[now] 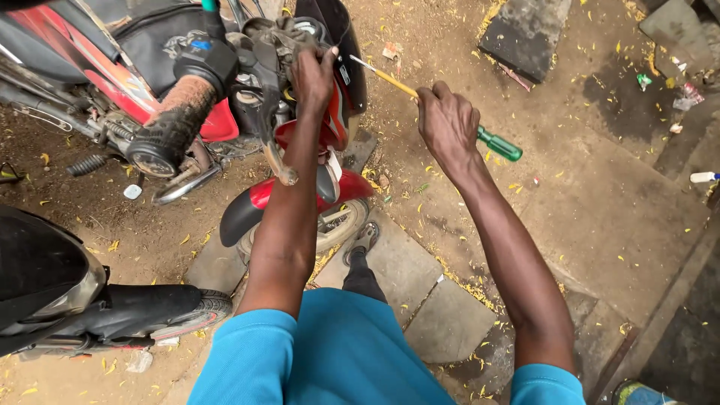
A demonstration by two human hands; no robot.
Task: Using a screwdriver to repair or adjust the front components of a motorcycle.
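R hand [448, 124] clenched round mid-shaft of a long screwdriver [450, 112], yellow shaft, green handle [500, 145] sticking out near-right of the fist; tip aimed far-left at the headlight area of a red motorcycle [330, 120]; L hand [311, 75] fingers curled on the cowl top by the handlebar grip [176, 124]. Screwdriver looks light, stiff, smooth metal shaft prob. slippery; handle gives surer hold imo. Bike heavy, rigid; plastic cowl likely brittle. Dirt ground w/ stone slabs [442, 315].
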